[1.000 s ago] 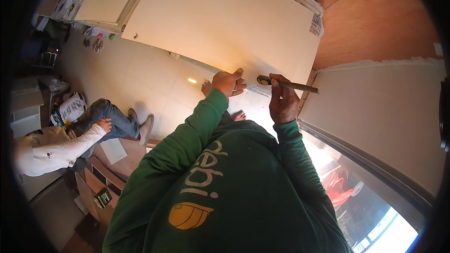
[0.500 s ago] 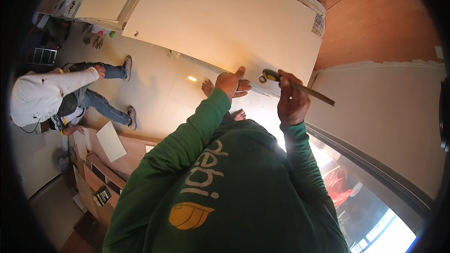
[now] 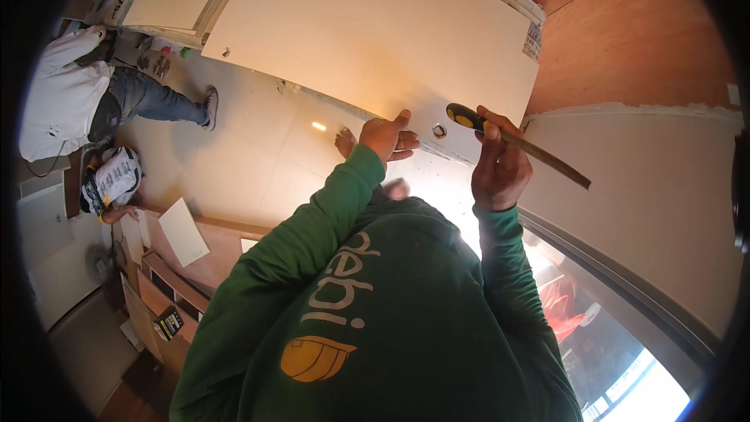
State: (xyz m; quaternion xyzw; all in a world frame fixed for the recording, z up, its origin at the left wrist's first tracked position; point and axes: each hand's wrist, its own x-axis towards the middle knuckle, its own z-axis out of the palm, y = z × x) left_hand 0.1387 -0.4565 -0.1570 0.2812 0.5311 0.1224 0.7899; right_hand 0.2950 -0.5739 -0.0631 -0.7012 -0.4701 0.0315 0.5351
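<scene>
Apparently the step in hand is close work at the round hole (image 3: 440,131) in the pale panel (image 3: 375,39), with a brief gap in contact. The right hand (image 3: 500,162) pinches a long flat tool (image 3: 553,161) between thumb and fingers, just where its black-and-yellow handle (image 3: 466,116) ends; the handle points from that hand toward the hole, and the blade slants out to the hand's right. The left hand (image 3: 383,139) rests at the panel's near edge (image 3: 324,99), just left of the hole, thumb raised apart from loosely bent fingers; I cannot tell whether it presses on the panel. Judging by this pose, further work there calls for a small leftward shift of the right hand, the tool's angle checked and the left fingers kept aside. The panel's broad face spreads beyond both hands, giving free room forward. To the right of the right hand, a pale wall (image 3: 641,180) is what the blade's tip might catch in a wide swing. Left of the left hand, past the near edge, lies open floor (image 3: 258,137), with a co-worker (image 3: 70,101) well apart.
</scene>
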